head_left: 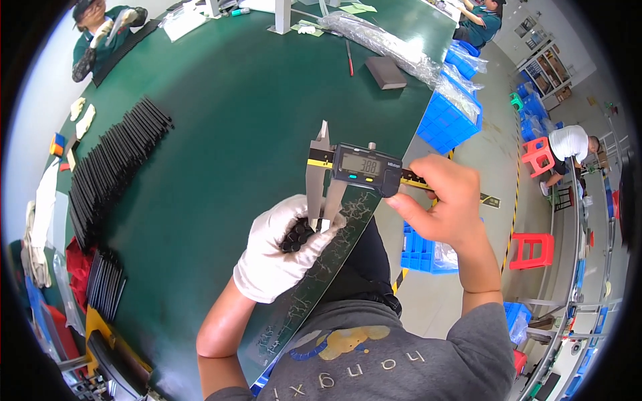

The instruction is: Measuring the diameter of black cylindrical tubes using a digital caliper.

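Note:
My right hand [445, 200], bare, grips the sliding end of a digital caliper [366, 167] between thumb and fingers. The caliper has a grey display and a dark beam, and its jaws point down toward my left hand [267, 257]. That hand wears a white glove and is closed round several small black pieces [294, 237] in its palm. At its thumb and fingertips, the jaw tips meet a small dark piece [319, 225]. Whether both jaws touch it I cannot tell.
Long black rods [114, 167] lie in a row on the green table [234, 127]. Farther back are a dark block [386, 72], a red pen [350, 59] and a plastic-wrapped bundle [381, 41]. Blue crates [449, 117] stand beside the right edge. Other people sit farther off.

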Demonstrator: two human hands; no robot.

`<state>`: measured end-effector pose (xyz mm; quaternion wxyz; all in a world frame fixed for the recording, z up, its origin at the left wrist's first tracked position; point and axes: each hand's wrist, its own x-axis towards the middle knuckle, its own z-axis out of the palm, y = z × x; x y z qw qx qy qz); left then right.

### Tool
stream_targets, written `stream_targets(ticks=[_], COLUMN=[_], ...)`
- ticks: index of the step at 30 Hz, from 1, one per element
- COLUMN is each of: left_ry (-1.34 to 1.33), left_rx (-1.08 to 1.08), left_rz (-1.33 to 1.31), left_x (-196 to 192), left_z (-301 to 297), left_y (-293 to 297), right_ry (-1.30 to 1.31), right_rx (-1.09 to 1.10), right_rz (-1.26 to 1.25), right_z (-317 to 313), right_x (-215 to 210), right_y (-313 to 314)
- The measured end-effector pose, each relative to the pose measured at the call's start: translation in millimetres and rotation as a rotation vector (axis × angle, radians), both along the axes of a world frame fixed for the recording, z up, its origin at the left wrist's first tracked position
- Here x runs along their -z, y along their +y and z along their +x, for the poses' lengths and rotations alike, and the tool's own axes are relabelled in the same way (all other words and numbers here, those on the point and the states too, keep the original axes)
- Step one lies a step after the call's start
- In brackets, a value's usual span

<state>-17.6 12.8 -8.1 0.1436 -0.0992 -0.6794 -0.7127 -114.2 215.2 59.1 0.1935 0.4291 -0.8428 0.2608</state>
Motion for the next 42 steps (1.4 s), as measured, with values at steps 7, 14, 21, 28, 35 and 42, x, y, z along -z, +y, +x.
stream_targets(ticks=[7, 14, 21, 28, 35, 42], left_ry=[0.010, 0.184, 0.000, 0.122, 0.066, 0.027], left_rx=[0.137, -0.034, -0.322, -0.342, -0.563, -0.597], left_rz=[-0.069, -0.034, -0.140, -0.074, -0.152, -0.155], left_x=[-2.6, 1.5, -0.3, 3.3, 7.4, 0.6], left_z=[-1.4, -3.9, 5.9, 6.7, 5.7, 5.9], left_y=[-6.4, 5.3, 15.0, 19.5, 27.8, 28.7], right_ry=[-0.076, -0.123, -0.125, -0.185, -0.198, -0.185], right_rx=[0.002, -0.007, 0.025, 0.044, 0.106, 0.159], right_rz=[0.008, 0.018, 0.005, 0.010, -0.006, 0.015], right_z=[1.9, 3.5, 17.2, 27.0, 33.2, 34.3], right_x=[-1.6, -7.0, -6.8, -5.2, -1.1, -2.3], right_y=[7.7, -1.3, -5.6, -9.5, -11.3, -13.4])
